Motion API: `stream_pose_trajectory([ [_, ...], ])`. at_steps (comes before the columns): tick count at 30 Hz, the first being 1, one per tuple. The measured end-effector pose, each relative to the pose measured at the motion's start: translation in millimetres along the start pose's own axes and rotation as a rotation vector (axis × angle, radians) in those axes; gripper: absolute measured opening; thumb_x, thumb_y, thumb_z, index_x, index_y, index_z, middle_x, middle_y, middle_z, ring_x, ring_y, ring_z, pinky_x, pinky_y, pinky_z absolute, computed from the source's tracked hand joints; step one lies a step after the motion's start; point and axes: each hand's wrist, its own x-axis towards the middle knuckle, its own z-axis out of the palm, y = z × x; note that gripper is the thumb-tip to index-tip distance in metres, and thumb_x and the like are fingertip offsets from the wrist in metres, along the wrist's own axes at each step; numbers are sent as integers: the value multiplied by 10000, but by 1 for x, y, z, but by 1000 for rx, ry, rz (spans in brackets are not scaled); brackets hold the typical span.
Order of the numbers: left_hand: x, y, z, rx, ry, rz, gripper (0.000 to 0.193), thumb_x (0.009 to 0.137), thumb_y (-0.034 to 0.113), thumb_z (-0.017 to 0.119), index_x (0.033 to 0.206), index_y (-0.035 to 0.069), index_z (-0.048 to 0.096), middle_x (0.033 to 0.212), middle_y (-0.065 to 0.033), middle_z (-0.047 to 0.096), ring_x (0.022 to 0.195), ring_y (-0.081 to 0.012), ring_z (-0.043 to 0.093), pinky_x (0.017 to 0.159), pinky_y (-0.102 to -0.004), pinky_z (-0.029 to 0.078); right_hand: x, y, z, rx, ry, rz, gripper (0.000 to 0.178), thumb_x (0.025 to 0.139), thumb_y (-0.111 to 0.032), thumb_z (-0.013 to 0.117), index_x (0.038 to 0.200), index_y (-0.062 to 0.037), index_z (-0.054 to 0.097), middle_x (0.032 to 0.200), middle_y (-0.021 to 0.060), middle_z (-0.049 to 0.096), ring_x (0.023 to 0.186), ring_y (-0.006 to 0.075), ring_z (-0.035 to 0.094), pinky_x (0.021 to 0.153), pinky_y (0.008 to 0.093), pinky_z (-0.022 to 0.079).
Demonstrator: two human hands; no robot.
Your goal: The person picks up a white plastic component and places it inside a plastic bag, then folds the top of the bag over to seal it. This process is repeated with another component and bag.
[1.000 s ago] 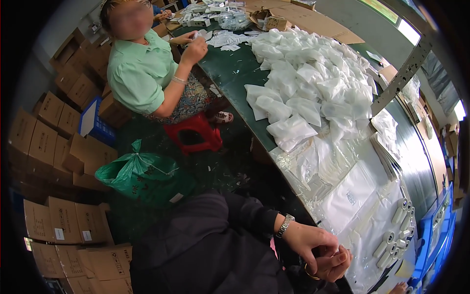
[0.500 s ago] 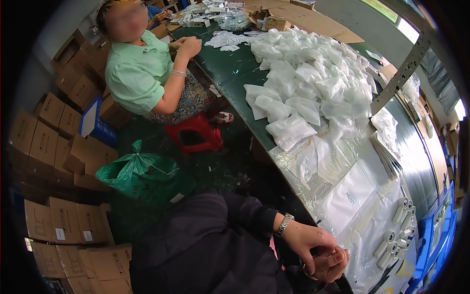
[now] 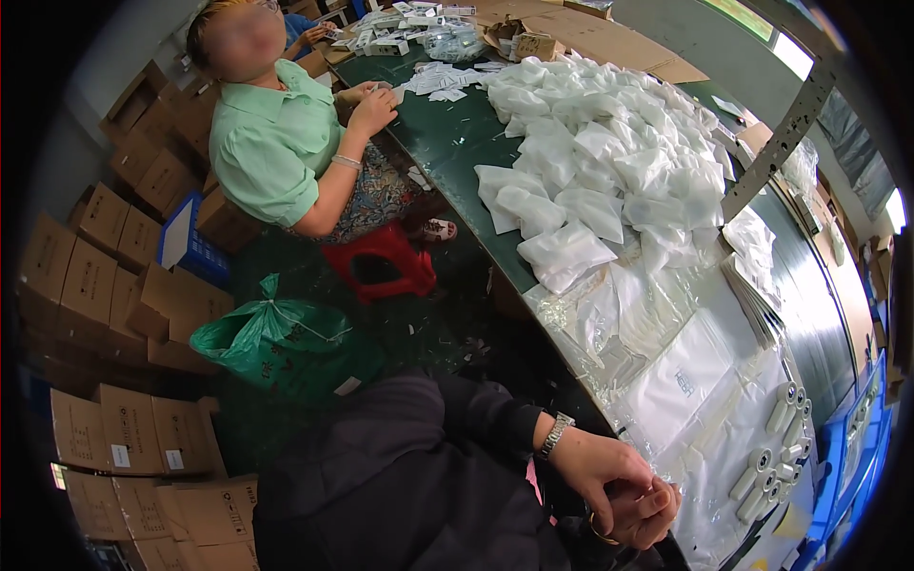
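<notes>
My left hand (image 3: 600,468), with a metal watch at the wrist, is closed, its fingertips curled against my right hand. My right hand (image 3: 645,516) is curled up too, fingers bent inward, with a ring showing near its thumb side. The two hands touch each other by the near edge of the table. Their inner sides are hidden, and no object shows between them. Closest to them lies a flat stack of white translucent plastic bags (image 3: 681,381). Beyond on the right lie several white cylinders (image 3: 783,419) with dark round ends.
A large heap of filled white bags (image 3: 609,152) covers the table's middle. A metal post (image 3: 776,152) rises at its right. Blue bins (image 3: 852,457) stand at the right edge. Across the corner, a co-worker in green (image 3: 271,143) sits on a red stool (image 3: 386,266). Cartons (image 3: 143,428) line the left.
My hands keep the same pose. The co-worker's hands have shifted slightly to the right and now hold a small pale piece. The view has moved very slightly.
</notes>
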Motion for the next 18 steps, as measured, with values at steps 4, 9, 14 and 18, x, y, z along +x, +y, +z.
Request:
stream_pose_trajectory([
  [4,2,-4,7,11,97,51,565,802,326,942,1173,-6,676,1159,-171,705,1111,-358,666,954,-429,551,8,-4,-2,-80,-23,36,415,1125,-244,652,875,83,706,755,186,711,688,311,660,665,429,546],
  [9,4,4,1,3,99,101,564,812,336,941,1165,-9,667,1132,-163,699,1091,-355,675,940,-434,552,3,2,1,-148,57,-29,417,1128,-252,652,888,84,710,753,181,709,684,308,646,675,424,549],
  [14,3,13,-5,36,5,28,566,819,316,943,1183,-18,668,1125,-173,686,1089,-358,678,976,-435,555,1,1,-2,-28,6,-8,408,1127,-243,653,895,87,712,758,178,716,687,310,644,701,428,562],
  [18,3,7,2,16,63,24,562,815,303,946,1186,-24,680,1155,-179,689,1091,-362,683,989,-433,558,7,1,-6,-72,2,-37,402,1125,-232,656,889,89,710,760,178,721,694,315,651,711,432,568],
])
